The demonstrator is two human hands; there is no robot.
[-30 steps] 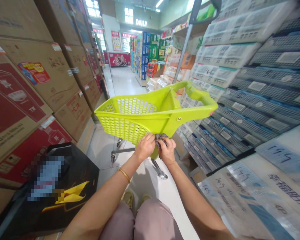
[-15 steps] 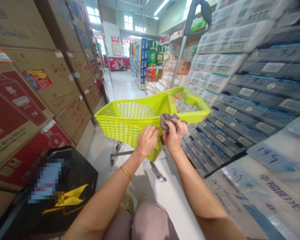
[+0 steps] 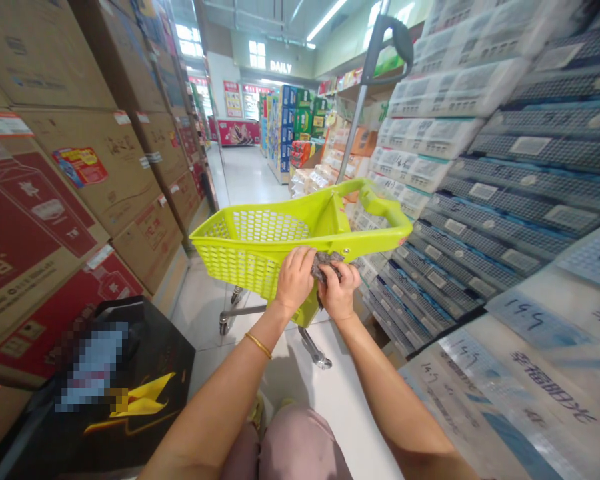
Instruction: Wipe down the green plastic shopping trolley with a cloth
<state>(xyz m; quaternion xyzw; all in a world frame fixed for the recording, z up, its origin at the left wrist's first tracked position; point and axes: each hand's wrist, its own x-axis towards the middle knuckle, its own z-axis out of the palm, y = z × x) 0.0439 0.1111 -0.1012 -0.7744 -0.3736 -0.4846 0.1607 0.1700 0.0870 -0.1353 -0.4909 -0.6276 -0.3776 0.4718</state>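
A lime-green shopping cart basket (image 3: 275,227) with perforated sides stands in front of me on a wheeled metal frame. My right hand (image 3: 339,290) grips a crumpled dark grey cloth (image 3: 325,265) against the basket's near side, just below the rim. Close beside it, my left hand (image 3: 296,280) has its fingers bent together at the cloth's left edge, pinching it near the green wall. A gold-coloured bangle circles my left wrist. The tips of the left fingers are partly hidden.
Stacked cardboard boxes (image 3: 70,160) line the left, with a black bag (image 3: 145,360) at their foot. Wrapped packs of tissue (image 3: 430,133) and blue-grey packs (image 3: 510,193) rise on the right. A grey upright handle (image 3: 373,67) stands behind the cart. White tiled floor (image 3: 245,173) runs down the aisle.
My right hand and the cloth have moved down and left, from the rim onto the side below it. The left hand now meets the cloth; a round fitting on the basket is uncovered.
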